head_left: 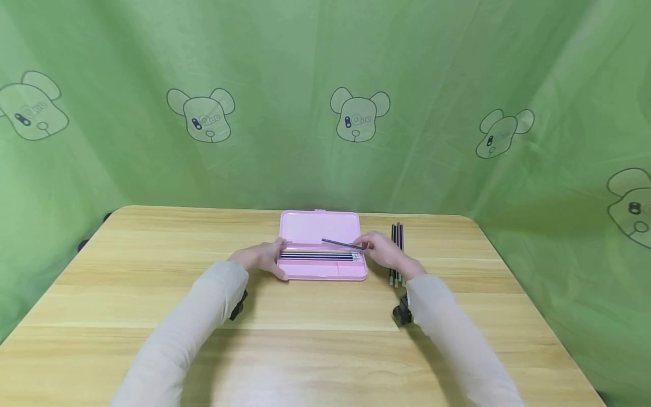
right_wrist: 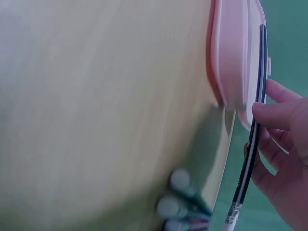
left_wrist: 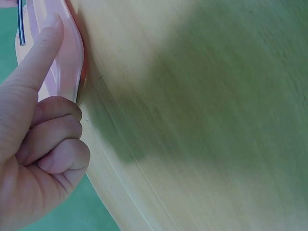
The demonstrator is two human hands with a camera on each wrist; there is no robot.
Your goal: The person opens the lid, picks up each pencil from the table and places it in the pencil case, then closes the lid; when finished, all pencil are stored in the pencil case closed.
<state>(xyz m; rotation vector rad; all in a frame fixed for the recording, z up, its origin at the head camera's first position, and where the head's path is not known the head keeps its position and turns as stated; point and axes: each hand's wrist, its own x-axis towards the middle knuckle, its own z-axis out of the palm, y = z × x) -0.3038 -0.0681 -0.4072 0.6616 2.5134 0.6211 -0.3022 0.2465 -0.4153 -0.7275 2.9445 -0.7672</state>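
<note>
**Over the pink case: one pencil pinched, case steadied**

At the case's right end, the right hand pinches a dark pencil betw. thumb and fingers. Pencil is thin and straight with a glossy dark body; the right wrist view shows a metal ferrule w/ pale eraser at its near end. It hangs slightly tilted above the open case, tip pointing left over the lid's inner face.

Left hand rests against the case's left end: index finger stretched straight along the pink rim, other fingers curled into the palm, gripping nothing. So it presses, doesn't clasp.

Case is smooth pink plastic, a rounded-corner rectangle, lid laid back flat toward the far edge. Its tray holds a row of pencils lying lengthwise, side by side, dark and light bodies, erasers at the right end. Tray's front part looks like a shallow bare strip, w/ a small divider near the right.

Just right of the case, partly under the right hand, a bundle of spare pencils lies front-to-back on the table, close-packed, dark; their round eraser ends show blurred in the right wrist view.

Table is light wood-grain laminate w/ rounded corners. Both sleeves are pale beige, soft knit. Behind: a green cloth, creased, printed w/ outlined bear heads.
</note>
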